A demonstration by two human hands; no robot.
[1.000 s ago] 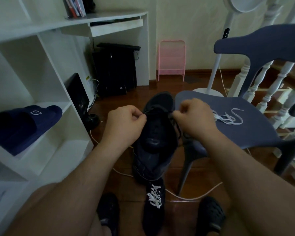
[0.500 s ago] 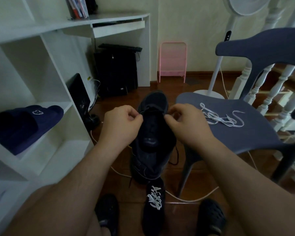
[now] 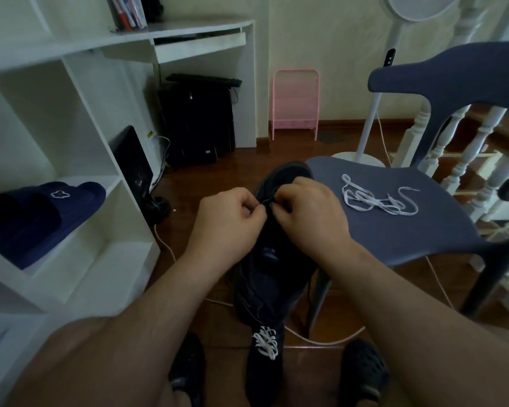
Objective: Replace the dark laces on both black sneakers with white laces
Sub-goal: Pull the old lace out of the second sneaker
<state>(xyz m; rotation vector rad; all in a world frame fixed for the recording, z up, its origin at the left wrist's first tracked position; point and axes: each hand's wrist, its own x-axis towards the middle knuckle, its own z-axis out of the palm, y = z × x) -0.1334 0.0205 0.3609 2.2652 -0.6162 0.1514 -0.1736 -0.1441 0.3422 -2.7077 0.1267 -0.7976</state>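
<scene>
Black sneaker (image 3: 272, 268) held just left of the blue chair (image 3: 394, 230). Left hand (image 3: 228, 223) and right hand (image 3: 309, 214) pinch its dark lace (image 3: 266, 202), fingers curled tight. Limp, light cord: best gripped near the eyelets. White lace (image 3: 376, 198) lies on the chair seat.

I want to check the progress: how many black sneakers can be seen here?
2. One black sneaker is held up between both hands, which pinch its dark lace. The other sneaker lies on the floor below, already wearing a white lace.

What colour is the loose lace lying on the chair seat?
White lace, on the blue-grey chair; the head view shows it.
</scene>
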